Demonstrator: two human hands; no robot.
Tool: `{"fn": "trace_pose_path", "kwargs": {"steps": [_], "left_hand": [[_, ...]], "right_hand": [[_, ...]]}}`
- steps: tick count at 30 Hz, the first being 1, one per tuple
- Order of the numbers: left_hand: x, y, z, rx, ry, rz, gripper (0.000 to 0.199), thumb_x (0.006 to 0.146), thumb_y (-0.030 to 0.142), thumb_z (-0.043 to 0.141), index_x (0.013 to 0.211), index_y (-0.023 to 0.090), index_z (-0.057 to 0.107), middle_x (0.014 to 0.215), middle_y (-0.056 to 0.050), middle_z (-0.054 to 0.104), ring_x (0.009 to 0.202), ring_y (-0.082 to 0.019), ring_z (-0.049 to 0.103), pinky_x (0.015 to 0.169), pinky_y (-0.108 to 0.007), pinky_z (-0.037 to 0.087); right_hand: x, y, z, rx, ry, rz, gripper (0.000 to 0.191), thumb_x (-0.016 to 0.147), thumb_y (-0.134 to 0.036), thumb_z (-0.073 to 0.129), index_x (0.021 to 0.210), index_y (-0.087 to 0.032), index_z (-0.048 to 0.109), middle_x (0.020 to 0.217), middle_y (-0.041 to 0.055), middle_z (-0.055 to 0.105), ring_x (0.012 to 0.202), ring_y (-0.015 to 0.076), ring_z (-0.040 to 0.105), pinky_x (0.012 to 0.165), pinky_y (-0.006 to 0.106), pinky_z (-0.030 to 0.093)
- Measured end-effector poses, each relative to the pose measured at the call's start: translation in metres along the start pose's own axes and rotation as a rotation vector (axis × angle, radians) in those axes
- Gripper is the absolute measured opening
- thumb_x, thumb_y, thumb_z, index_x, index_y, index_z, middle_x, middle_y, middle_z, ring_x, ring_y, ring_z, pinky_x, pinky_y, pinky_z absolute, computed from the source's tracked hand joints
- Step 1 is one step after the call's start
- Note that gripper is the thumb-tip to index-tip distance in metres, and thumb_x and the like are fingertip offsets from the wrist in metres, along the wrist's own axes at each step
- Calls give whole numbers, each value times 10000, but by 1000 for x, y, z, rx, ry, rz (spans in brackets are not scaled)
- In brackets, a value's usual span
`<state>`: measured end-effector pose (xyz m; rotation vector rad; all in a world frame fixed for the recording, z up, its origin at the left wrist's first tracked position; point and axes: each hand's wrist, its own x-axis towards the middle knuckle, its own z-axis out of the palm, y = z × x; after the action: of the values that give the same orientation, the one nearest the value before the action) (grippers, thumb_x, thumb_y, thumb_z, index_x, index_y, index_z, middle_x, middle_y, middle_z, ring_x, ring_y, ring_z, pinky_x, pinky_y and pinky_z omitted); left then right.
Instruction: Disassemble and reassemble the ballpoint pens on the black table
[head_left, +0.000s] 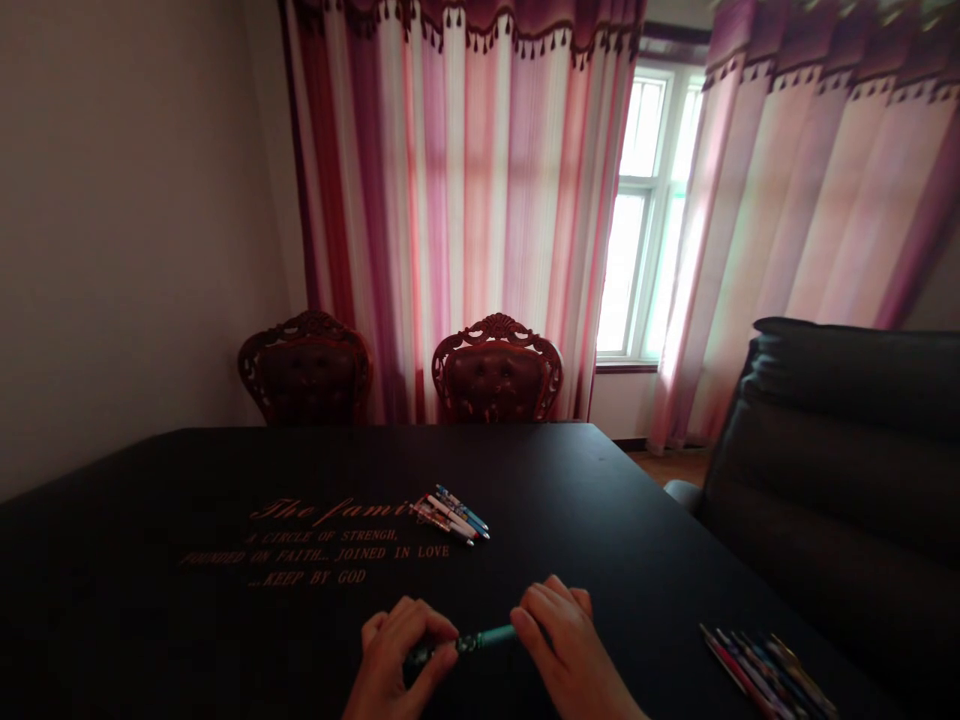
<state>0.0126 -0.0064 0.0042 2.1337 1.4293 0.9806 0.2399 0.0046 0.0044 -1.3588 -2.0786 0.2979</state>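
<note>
The left hand (390,660) and right hand (562,650) together hold a teal pen (491,634) level over the black worktop (600,520). The left fingers (427,630) pinch narrowly around its dark, metal-banded end, while the right fingers (544,612) curl around the teal barrel, hiding its other end. Ahead of the pen lies a small bundle of slim patterned pens (450,515), with gold lettering (315,540) on the worktop just to its left. Right of the pen, a larger bundle of pens (765,675) lies near the worktop's edge. Farther ahead, beyond the worktop, stand two carved wooden chairs (495,370).
</note>
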Motion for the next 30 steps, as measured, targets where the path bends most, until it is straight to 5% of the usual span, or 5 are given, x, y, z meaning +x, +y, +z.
{"fn": "trace_pose_path", "kwargs": {"steps": [17,24,30], "left_hand": [[-1,1,0,16,-103,-40,285,895,488,531,807,263,682,824,18,690,864,-206,616,901,-385,280],[1,-8,5,41,-89,-76,456,956,480,391,674,218,634,680,24,652,759,-178,606,869,-370,316],[0,-4,3,50,-74,-90,386,926,512,439,739,259,663,716,27,678,822,-198,607,881,-363,321]], "right_hand": [[-4,3,4,105,1,-31,379,983,-338,438,650,-202,557,724,-15,612,797,163,537,793,321,316],[-5,-4,-4,127,-2,-28,101,902,-348,583,917,-251,610,832,-8,644,841,191,546,803,333,328],[-4,1,-4,171,-23,19,245,918,-360,542,724,-228,613,752,-16,634,801,182,556,833,345,333]]}}
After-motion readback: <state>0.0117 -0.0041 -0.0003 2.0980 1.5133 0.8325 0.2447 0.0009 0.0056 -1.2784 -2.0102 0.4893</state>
